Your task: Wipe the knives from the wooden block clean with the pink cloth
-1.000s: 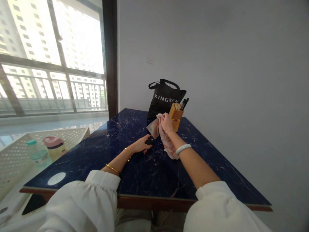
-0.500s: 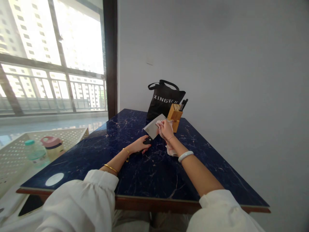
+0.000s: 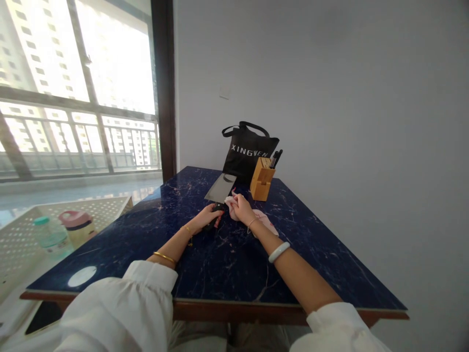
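Observation:
My left hand [image 3: 209,216] is closed around the black handle of a cleaver [image 3: 221,188], whose broad steel blade points away from me over the table. In my right hand [image 3: 242,208] a pale pink cloth [image 3: 266,222] is bunched between the fingers. Its loose end hangs behind the wrist toward the tabletop. The bunched part is close to the handle end of the blade; whether it touches the metal I cannot tell. Just beyond my right hand stands a wooden knife block [image 3: 262,183] with several black-handled tools in it.
A black tote bag [image 3: 244,159] stands behind the knife block on the dark blue marbled table [image 3: 227,274]. To the left, a white perforated basket [image 3: 18,230] holds a clear bottle [image 3: 51,237] and a pink-lidded cup [image 3: 76,227]. A grey wall [image 3: 330,98] rises behind.
My right hand with the cloth has come off the blade's face, moving left and down toward the handle. The blade has turned to lie flatter, pointing more directly away from me.

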`<state>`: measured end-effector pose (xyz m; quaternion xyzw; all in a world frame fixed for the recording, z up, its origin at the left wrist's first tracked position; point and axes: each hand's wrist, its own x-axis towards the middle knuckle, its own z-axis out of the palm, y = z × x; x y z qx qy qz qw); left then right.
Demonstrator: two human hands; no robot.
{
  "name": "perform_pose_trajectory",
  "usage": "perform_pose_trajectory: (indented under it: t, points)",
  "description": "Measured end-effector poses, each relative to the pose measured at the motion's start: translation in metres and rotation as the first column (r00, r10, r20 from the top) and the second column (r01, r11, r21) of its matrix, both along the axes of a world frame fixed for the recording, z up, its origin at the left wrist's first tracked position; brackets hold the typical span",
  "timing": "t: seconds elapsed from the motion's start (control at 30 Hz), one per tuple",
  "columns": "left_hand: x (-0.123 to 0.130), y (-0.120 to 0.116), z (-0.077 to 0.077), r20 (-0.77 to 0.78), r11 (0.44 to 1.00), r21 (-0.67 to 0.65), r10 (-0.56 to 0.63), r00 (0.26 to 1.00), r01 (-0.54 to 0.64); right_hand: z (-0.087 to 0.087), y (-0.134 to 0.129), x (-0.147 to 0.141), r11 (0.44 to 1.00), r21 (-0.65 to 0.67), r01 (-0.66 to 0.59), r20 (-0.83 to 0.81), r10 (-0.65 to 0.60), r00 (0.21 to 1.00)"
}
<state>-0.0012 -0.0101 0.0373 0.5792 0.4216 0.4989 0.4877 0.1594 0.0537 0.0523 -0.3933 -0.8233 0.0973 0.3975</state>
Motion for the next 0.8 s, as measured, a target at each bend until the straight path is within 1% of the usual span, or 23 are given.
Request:
perform_pose_trajectory:
  t: [0.1,0.23,0.47,0.7,0.8]
  points:
    - [-0.003,0.001,0.001,0.054,0.999,-0.005,0.04,0.998,-0.04,-0.006,-0.003,0.001,1.0,0.003,0.028,0.057,-0.029,0.998]
    - [-0.005,0.001,-0.001,0.082,0.999,-0.037,0.039,0.996,-0.036,-0.01,-0.009,0.001,1.0,0.017,-0.008,0.106,0.006,0.994]
    - [-0.007,0.003,-0.005,0.109,0.997,-0.067,0.041,0.993,-0.034,-0.013,-0.006,0.001,0.995,0.023,-0.099,0.107,0.096,0.99]
    - [-0.006,0.004,-0.004,0.126,0.996,-0.074,0.049,0.991,-0.04,-0.014,-0.01,0.004,0.986,0.067,-0.15,0.105,0.143,0.984]
    - [-0.005,0.003,-0.002,0.134,0.995,-0.085,0.053,0.99,-0.042,-0.014,-0.011,0.004,0.984,0.087,-0.155,0.119,0.144,0.982]
